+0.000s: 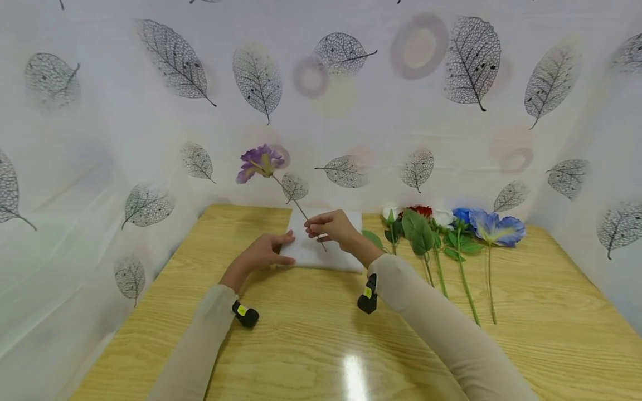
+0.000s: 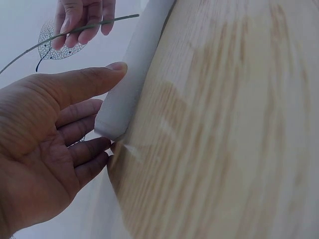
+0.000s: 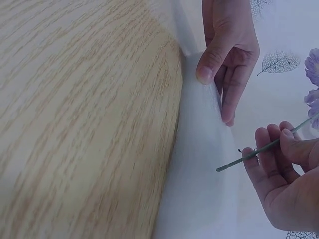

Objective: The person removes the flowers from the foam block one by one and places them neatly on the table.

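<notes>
My right hand (image 1: 338, 228) pinches the thin green stem of a purple artificial flower (image 1: 261, 162) between thumb and fingers. The stem slants, bloom up to the left, its cut end (image 3: 222, 169) pointing down over a flat white slab (image 1: 326, 259). In the right wrist view only part of the purple bloom (image 3: 313, 69) shows at the edge. At the slab's left end, my left hand (image 1: 262, 253) grips it, the thumb (image 2: 107, 74) on the near side and the fingers (image 2: 87, 149) around the end. The slab lies on the wooden table.
To the right lie several artificial flowers: white roses (image 1: 442, 218), a red one (image 1: 420, 211), a blue rose (image 1: 462, 215) and a ruffled blue bloom (image 1: 496, 228), stems towards me. A leaf-printed curtain (image 1: 351, 122) hangs behind and beside the table (image 1: 301, 334).
</notes>
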Demonstrator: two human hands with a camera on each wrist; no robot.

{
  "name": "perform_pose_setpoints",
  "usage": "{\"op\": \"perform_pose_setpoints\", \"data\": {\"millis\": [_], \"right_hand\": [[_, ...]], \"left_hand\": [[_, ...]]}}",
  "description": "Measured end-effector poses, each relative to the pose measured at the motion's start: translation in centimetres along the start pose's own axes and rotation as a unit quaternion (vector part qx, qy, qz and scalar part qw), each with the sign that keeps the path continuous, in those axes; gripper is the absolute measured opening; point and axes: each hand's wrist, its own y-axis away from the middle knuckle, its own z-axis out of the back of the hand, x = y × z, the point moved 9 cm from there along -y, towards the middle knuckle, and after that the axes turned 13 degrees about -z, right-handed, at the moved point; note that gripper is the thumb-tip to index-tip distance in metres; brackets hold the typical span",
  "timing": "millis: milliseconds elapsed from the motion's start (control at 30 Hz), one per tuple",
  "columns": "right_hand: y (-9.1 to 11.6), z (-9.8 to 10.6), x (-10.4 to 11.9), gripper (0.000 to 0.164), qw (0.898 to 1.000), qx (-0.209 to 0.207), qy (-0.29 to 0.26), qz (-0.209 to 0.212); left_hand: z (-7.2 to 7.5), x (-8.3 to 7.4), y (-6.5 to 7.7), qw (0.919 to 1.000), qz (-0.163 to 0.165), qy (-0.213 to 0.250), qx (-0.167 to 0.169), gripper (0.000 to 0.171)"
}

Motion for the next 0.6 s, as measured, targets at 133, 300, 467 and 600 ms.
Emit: {"op": "perform_pose_setpoints", "data": {"millis": [133,300,467,600], "right_hand": [[0.3,0.0,0.0,0.021,1.000,0.002,-0.003,-0.003],[0.8,-0.1,0.0,0.022,1.000,0.008,-0.007,-0.008],[1.6,0.1,0.3,0.023,1.000,0.016,-0.004,-0.004],[2.0,0.3,0.3,0.024,1.000,0.021,-0.007,-0.004]], "left_hand": [[0.0,-0.1,0.0,1.0000,-0.001,0.001,0.001,0.073],[-0.1,0.0,0.1,1.0000,-0.004,0.000,0.001,0.073],[0.0,0.0,0.1,1.0000,-0.003,0.000,0.000,0.074],[-0.1,0.0,0.1,1.0000,0.001,0.008,-0.001,0.074]]}}
